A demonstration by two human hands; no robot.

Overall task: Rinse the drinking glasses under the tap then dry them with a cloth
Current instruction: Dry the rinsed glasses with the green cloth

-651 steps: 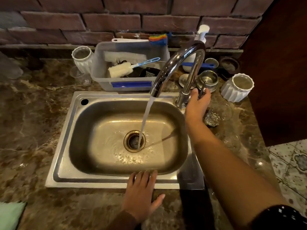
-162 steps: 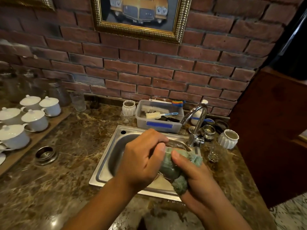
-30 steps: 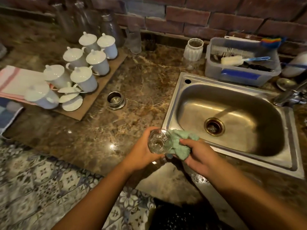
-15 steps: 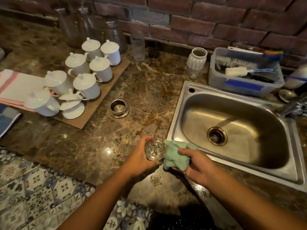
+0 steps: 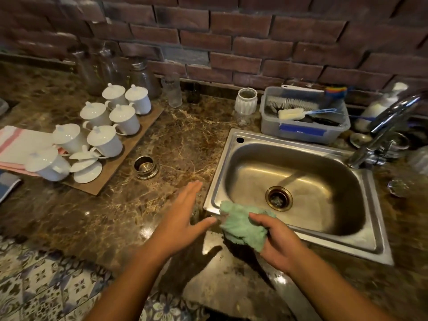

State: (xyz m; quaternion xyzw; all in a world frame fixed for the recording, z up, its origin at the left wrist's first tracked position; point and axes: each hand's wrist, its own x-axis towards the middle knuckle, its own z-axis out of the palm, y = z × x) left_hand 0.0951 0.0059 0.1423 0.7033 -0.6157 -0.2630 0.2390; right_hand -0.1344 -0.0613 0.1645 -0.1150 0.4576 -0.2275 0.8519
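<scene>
A single wide-angle view from the person's head looks forward and steeply down across the marble counter towards the brick wall along the top. The left hand and the right hand, gripping a green cloth, sit nearest the lens, low in frame; the sink lies right of centre, floor tiles at bottom left

Dim warm light; countertop glare; edges blurred, warped.
</scene>
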